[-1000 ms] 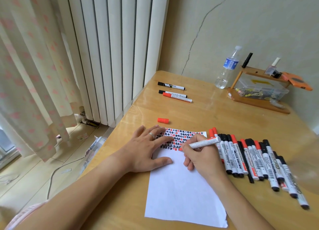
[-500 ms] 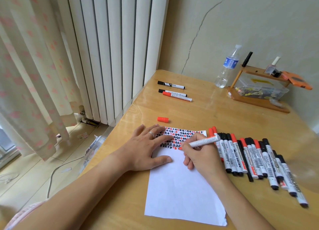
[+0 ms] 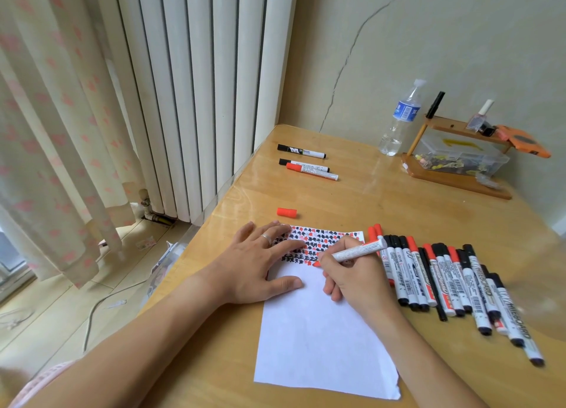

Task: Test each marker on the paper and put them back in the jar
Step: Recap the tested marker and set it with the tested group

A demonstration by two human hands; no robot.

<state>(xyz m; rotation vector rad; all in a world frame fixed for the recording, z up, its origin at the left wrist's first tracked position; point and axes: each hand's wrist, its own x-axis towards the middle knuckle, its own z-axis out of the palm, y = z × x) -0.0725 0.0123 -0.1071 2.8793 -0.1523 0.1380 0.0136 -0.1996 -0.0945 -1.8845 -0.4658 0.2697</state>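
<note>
Fingers (image 3: 329,259) of the right hand (image 3: 358,280) pinch the light, rigid marker (image 3: 356,250) near its tip, where control seems best.

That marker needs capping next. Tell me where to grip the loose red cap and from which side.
Pinch the red cap across its short round body from above. It lies flat on its side on the table, apart from the paper, clear all round.
</note>
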